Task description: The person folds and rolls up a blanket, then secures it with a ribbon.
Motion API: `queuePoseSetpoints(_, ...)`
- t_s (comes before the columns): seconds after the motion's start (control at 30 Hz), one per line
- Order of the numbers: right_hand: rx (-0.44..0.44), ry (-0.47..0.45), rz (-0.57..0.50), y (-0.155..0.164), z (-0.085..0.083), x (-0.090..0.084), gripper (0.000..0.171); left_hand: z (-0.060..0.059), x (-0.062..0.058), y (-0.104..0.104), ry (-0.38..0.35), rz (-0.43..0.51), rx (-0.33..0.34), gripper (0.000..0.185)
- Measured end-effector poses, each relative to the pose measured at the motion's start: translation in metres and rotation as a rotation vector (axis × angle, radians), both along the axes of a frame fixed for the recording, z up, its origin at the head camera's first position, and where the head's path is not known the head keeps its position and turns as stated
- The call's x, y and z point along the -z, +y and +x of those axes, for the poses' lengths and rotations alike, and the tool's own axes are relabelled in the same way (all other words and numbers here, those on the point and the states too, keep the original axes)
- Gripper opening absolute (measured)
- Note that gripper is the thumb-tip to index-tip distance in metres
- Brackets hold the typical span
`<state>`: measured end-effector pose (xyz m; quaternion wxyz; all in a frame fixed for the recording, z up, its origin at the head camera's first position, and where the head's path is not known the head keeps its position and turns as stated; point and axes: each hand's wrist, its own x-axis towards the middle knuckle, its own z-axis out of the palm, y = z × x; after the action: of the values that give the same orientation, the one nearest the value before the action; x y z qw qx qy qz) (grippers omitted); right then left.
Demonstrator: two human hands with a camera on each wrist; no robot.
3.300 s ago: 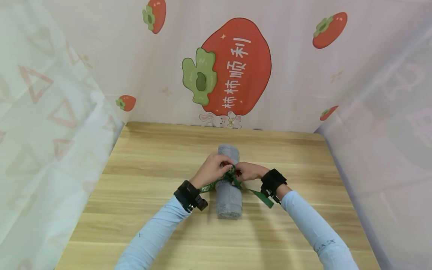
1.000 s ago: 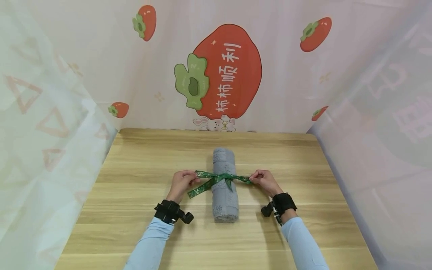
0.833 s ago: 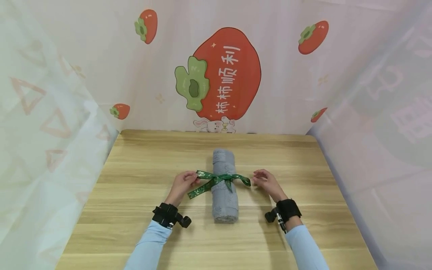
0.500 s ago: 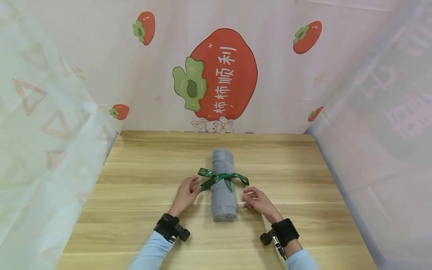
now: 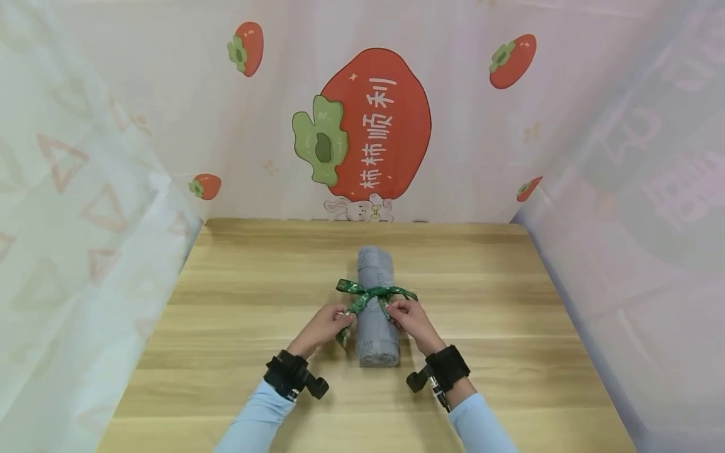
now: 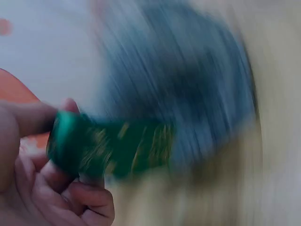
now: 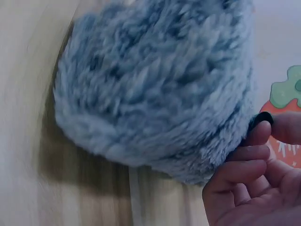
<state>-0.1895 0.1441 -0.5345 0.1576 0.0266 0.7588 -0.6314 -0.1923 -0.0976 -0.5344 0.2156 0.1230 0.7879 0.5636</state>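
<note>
Rolled grey fluffy towel [image 5: 376, 314] on tabletop [image 5: 238, 302], green gold-printed ribbon [image 5: 368, 294] bow-tied round middle, left hand [image 5: 324, 327] and right hand [image 5: 412, 319] each pinching a ribbon tail

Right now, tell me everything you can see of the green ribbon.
The green ribbon is a narrow satin-looking band with a pale printed pattern, tied in a bow around the middle of the rolled grey towel, which lies on the wooden table. Two loops spread sideways from the knot. The left hand pinches one tail beside the roll; the right hand holds the other tail on top of it.
</note>
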Motion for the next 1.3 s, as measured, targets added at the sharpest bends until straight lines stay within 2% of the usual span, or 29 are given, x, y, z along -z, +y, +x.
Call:
queuePoseSetpoints(0.1, -0.044, -0.08, -0.152, 0.006, 0.0, -0.001, 0.028, 0.013, -0.019, 0.01, -0.15, 0.205, 0.012, 0.026)
queuePoseSetpoints(0.17, -0.074, -0.126, -0.222, 0.01, 0.002, -0.001, 0.03, 0.023, -0.025, 0.021, -0.231, 0.288, 0.018, 0.021)
queuePoseSetpoints(0.2, -0.093, -0.135, -0.235, 0.012, 0.003, 0.0, 0.03, 0.029, -0.026, 0.026, -0.26, 0.296, 0.021, 0.019)
queuePoseSetpoints(0.27, -0.122, -0.137, -0.23, 0.013, 0.006, 0.001, 0.032, 0.038, -0.024, 0.033, -0.275, 0.249, 0.034, 0.018)
queuePoseSetpoints(0.33, -0.138, -0.131, -0.172, 0.014, 0.009, 0.005, 0.032, 0.045, -0.024, 0.036, -0.246, 0.158, 0.066, 0.023)
queuePoseSetpoints(0.43, -0.153, -0.12, -0.085, 0.014, 0.016, 0.009, 0.03, 0.051, -0.025, 0.029, -0.14, 0.001, 0.126, 0.032)
queuePoseSetpoints(0.57, -0.168, -0.104, -0.025, 0.012, 0.029, 0.01, 0.026, 0.054, -0.029, 0.007, -0.017, -0.09, 0.115, 0.037)
queuePoseSetpoints(0.7, -0.2, -0.088, 0.014, 0.009, 0.042, 0.008, 0.026, 0.057, -0.022, -0.01, 0.014, -0.103, 0.056, 0.034)
queuePoseSetpoints(0.87, -0.244, -0.059, 0.024, 0.0, 0.047, 0.011, 0.031, 0.061, -0.005, -0.011, 0.013, -0.117, 0.029, 0.028)
queuePoseSetpoints(1.07, -0.21, -0.024, 0.038, -0.015, 0.04, 0.017, 0.028, 0.056, 0.007, 0.0, 0.023, -0.113, -0.007, 0.046)
queuePoseSetpoints(1.3, -0.148, -0.008, 0.024, -0.03, 0.024, 0.027, 0.028, 0.04, 0.009, -0.003, -0.01, -0.059, -0.092, 0.042)
